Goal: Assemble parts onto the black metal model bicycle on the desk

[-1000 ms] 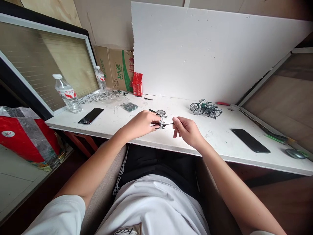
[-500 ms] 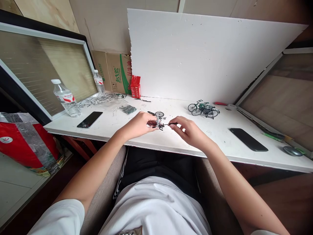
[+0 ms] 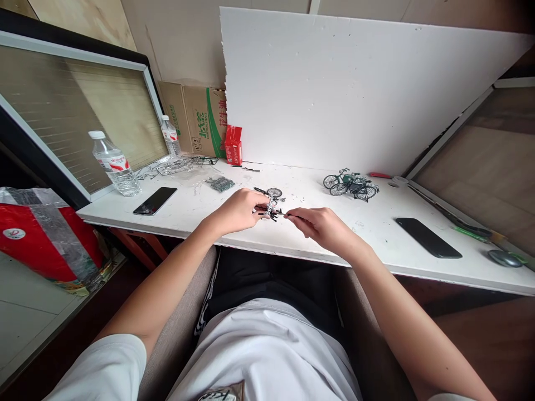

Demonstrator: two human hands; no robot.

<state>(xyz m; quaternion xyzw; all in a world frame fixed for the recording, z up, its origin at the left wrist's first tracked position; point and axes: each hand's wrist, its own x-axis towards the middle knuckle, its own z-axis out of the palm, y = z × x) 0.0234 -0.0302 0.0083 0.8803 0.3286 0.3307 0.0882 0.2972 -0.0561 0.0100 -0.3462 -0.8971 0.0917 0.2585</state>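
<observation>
Pinched in my left hand is a small black and silver model bicycle part, held just above the front of the white table. My right hand is closed at its right side, fingertips on a thin dark piece that meets the part. A loose spoked wheel lies just behind the held part, with tiny bits beside it. Farther right stand small model bicycles, one green and one black. A packet of green parts lies behind my left hand.
Phones lie at the left and right. Water bottles, part frames and a red box stand or lie at the back left. A white board rises behind; a mouse is far right.
My right hand has moved slightly left, closer to the held part, and its fingers are more closed together. The view has shifted a little.
</observation>
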